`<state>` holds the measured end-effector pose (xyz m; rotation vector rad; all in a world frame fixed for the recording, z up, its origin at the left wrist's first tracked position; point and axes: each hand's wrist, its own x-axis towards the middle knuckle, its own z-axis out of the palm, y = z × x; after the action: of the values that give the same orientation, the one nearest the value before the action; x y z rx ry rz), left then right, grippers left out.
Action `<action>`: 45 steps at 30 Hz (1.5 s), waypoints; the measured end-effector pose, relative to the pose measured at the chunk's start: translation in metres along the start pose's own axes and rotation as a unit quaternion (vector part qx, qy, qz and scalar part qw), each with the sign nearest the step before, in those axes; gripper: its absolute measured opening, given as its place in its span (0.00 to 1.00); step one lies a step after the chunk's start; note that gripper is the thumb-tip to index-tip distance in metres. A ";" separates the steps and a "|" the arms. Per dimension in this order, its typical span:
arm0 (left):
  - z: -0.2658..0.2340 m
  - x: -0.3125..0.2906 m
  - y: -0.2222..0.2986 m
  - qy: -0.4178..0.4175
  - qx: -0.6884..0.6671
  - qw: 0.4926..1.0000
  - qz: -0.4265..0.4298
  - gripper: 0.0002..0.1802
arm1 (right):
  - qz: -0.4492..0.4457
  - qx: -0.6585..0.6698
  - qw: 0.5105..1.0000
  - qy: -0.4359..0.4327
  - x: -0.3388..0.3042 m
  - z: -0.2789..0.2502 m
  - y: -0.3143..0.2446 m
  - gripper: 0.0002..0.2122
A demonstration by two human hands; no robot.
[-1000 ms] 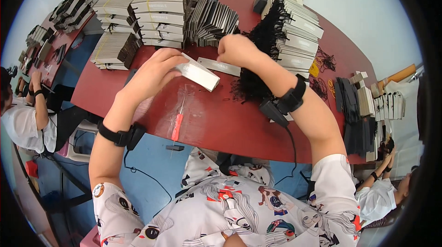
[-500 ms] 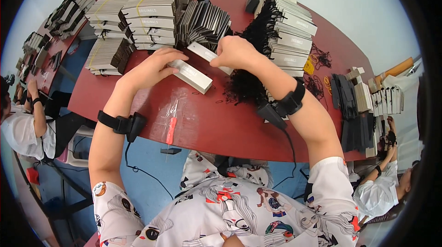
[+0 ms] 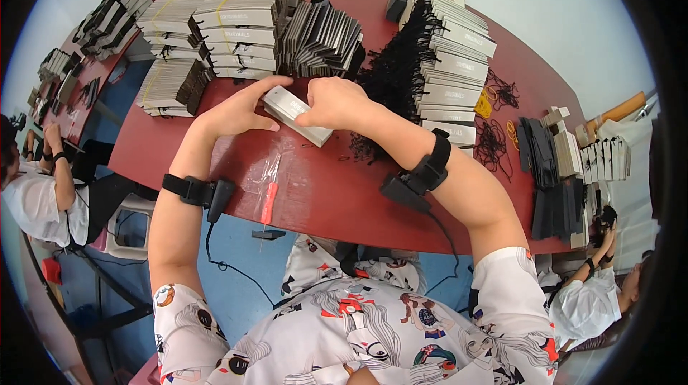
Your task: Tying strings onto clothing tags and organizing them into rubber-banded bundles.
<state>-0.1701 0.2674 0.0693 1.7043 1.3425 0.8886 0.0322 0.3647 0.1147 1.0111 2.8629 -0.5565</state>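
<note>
A short stack of pale grey cards [image 3: 317,138], long and narrow with printing, lies slantwise on the table in front of me. My right hand [image 3: 335,103] is closed over its right part, with thumb and fingers around the top card [image 3: 284,100], which rests on the stack. That card has a small hole near its far end. Beside the stack's left end my left hand [image 3: 240,107] is held with thumb and fingers spread apart, nothing between them. A red-handled awl-like tool [image 3: 269,203] lies on clear plastic near the table's front edge.
Banded card stacks [image 3: 240,16] rise at the back left, next to a leaning heap of dark-edged cards [image 3: 322,37]. On the right stands a row of cards [image 3: 455,91] with black strings [image 3: 398,69]. Loose cords [image 3: 494,148] and black strips [image 3: 537,155] lie farther right. Other people work on both sides.
My right hand has moved left and down, bringing its card onto the small stack. My left hand has opened its fingers and drawn slightly off the stack's left end.
</note>
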 end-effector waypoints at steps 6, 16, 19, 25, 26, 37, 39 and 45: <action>0.003 0.000 0.006 -0.017 0.023 0.998 -0.055 0.41 | -0.020 0.039 0.999 0.019 0.003 0.004 0.014 0.27; 0.038 -0.065 0.092 0.116 0.140 0.983 -0.028 0.22 | -0.028 0.198 0.950 0.239 -0.155 -0.061 0.088 0.10; 0.091 -0.087 0.112 0.058 0.165 0.984 -0.015 0.25 | 0.051 0.166 0.963 0.204 -0.193 -0.039 0.097 0.07; 0.194 -0.068 0.096 0.143 0.230 0.963 -0.018 0.33 | 0.052 0.105 0.973 0.198 -0.226 -0.002 0.127 0.15; 0.202 -0.061 0.093 0.141 0.232 0.962 -0.019 0.33 | 0.052 0.107 0.973 0.199 -0.228 0.001 0.134 0.15; 0.222 -0.001 0.100 0.274 0.290 0.917 -0.028 0.22 | 0.026 0.066 0.971 0.228 -0.243 0.002 0.182 0.19; 0.222 0.006 0.118 0.262 0.286 0.922 -0.019 0.22 | 0.036 0.086 0.966 0.240 -0.240 -0.004 0.187 0.19; 0.212 0.042 0.167 0.222 0.262 0.938 0.050 0.28 | -0.004 0.148 0.905 0.399 -0.197 -0.048 0.212 0.20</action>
<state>0.0970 0.2525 0.1234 2.0629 1.9409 1.0871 0.3205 0.4164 0.1256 1.5834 3.5469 -0.7316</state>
